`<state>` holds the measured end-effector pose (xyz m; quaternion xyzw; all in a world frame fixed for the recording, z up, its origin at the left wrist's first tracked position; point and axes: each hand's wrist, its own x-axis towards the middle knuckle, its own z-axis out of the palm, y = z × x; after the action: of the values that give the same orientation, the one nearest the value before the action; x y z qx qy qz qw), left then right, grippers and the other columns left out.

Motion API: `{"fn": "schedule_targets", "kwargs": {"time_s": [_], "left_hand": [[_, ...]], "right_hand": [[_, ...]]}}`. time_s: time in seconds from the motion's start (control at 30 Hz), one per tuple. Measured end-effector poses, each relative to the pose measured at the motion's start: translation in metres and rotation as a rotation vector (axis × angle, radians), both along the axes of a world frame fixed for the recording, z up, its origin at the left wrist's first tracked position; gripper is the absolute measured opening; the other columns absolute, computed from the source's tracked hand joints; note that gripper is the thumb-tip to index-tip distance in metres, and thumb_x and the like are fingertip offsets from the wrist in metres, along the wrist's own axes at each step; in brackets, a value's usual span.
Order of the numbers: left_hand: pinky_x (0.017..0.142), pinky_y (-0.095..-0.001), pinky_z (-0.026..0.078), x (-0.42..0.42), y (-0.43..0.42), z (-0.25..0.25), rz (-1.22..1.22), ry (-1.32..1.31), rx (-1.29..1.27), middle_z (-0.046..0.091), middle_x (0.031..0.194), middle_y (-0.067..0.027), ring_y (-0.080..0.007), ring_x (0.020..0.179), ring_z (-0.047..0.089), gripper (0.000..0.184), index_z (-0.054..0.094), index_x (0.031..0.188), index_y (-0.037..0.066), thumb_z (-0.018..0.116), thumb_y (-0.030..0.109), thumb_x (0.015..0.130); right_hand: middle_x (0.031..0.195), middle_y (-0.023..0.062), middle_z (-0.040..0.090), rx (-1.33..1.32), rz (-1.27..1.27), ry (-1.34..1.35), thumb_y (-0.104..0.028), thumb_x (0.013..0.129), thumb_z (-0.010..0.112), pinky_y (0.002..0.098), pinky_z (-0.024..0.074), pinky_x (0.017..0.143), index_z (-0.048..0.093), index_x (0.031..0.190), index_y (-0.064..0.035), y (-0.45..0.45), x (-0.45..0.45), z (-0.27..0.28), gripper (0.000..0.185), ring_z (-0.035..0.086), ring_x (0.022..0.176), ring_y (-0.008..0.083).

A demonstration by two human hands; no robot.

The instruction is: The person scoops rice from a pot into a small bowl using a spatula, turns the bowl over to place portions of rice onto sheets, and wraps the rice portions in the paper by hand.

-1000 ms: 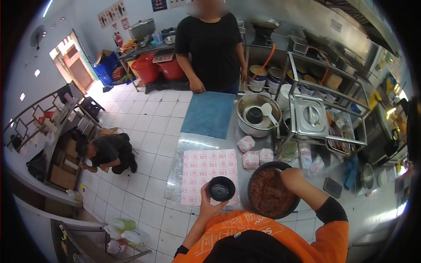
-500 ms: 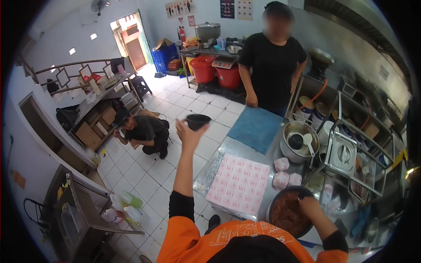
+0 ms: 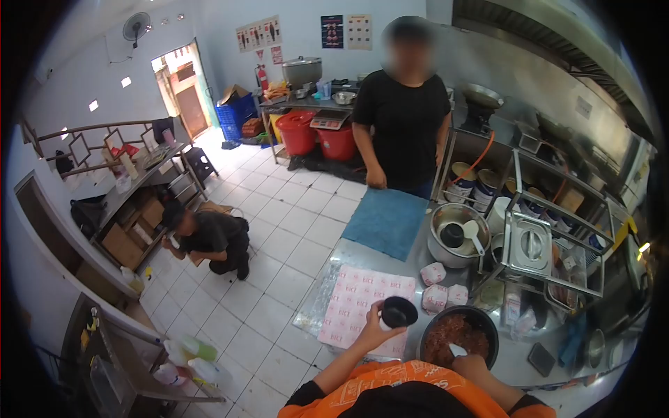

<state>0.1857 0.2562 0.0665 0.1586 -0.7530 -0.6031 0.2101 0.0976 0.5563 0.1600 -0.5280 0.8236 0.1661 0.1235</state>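
Note:
My left hand (image 3: 376, 330) is wrapped round a small black bowl (image 3: 399, 313), held over the lower right of the printed wrapping paper (image 3: 359, 296). My right hand (image 3: 470, 364) grips a pale utensil (image 3: 457, 350) whose head rests at the reddish-brown food (image 3: 449, 334) inside a black pot (image 3: 493, 333). Just above the pot sit several wrapped parcels (image 3: 434, 298). Farther up, a metal pot (image 3: 443, 259) holds a black bowl (image 3: 452, 235) and a white rice paddle (image 3: 474, 233).
A person in black (image 3: 401, 132) stands across the table by a blue cloth (image 3: 387, 221). Another person (image 3: 209, 233) crouches on the floor at left. A metal rack with a lidded steel container (image 3: 531, 244) stands right, with a dark flat object (image 3: 541, 359) near the table's front.
My left hand, raised and out to the left half a second ago, has come back over the paper with the bowl. A pale utensil now shows in the pot at my right hand. The view has shifted.

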Motion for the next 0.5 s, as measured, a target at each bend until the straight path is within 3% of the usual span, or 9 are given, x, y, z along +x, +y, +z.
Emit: {"fn": "schedule_targets", "kwargs": {"time_s": [0.1,0.13,0.27,0.37,0.5], "left_hand": [[0.103,-0.0377,0.04,0.015,0.005,0.024,-0.095,0.06,0.21,0.042,0.13,-0.0148,-0.0251,0.125,0.045,0.09,0.028,0.134,0.003,0.088,0.019,0.068],[0.102,-0.0378,0.042,0.019,0.007,0.022,-0.095,0.057,0.209,0.047,0.129,-0.0186,-0.028,0.121,0.05,0.092,0.027,0.134,0.002,0.088,0.024,0.069],[0.101,-0.0374,0.043,0.038,0.003,0.029,-0.165,0.008,0.281,0.048,0.128,-0.0173,-0.0262,0.12,0.052,0.09,0.027,0.133,0.001,0.088,0.019,0.069],[0.101,-0.0375,0.043,0.046,0.003,0.023,-0.105,0.034,0.295,0.048,0.128,-0.017,-0.0257,0.12,0.051,0.09,0.027,0.133,0.001,0.088,0.019,0.069],[0.1,-0.0372,0.043,0.052,0.002,0.037,-0.094,0.006,0.286,0.049,0.127,-0.0161,-0.0248,0.118,0.052,0.089,0.027,0.133,0.002,0.087,0.017,0.07]], "right_hand": [[0.074,0.009,0.071,-0.005,-0.125,0.053,-0.015,0.081,0.058,0.0381,0.0563,0.057,0.074,0.079,-0.009,-0.002,-0.006,0.029,0.017,0.071,0.068,0.0262],[0.073,0.0099,0.071,0.0,-0.229,0.094,-0.019,0.081,0.06,0.0406,0.0563,0.059,0.074,0.082,-0.0073,-0.005,-0.012,0.038,0.018,0.071,0.069,0.0271],[0.081,0.0119,0.072,0.091,-0.355,-0.047,-0.027,0.085,0.059,0.0415,0.0559,0.066,0.073,0.086,-0.0102,-0.022,-0.016,0.107,0.022,0.071,0.075,0.0284],[0.088,0.0135,0.072,0.141,-0.328,-0.067,-0.023,0.082,0.057,0.0419,0.0562,0.068,0.074,0.091,-0.0094,-0.024,-0.013,0.025,0.024,0.072,0.081,0.0287],[0.092,0.0132,0.072,0.198,-0.303,-0.12,-0.026,0.083,0.057,0.043,0.0559,0.071,0.075,0.093,-0.0112,-0.027,-0.034,0.059,0.025,0.072,0.085,0.0285]]}}
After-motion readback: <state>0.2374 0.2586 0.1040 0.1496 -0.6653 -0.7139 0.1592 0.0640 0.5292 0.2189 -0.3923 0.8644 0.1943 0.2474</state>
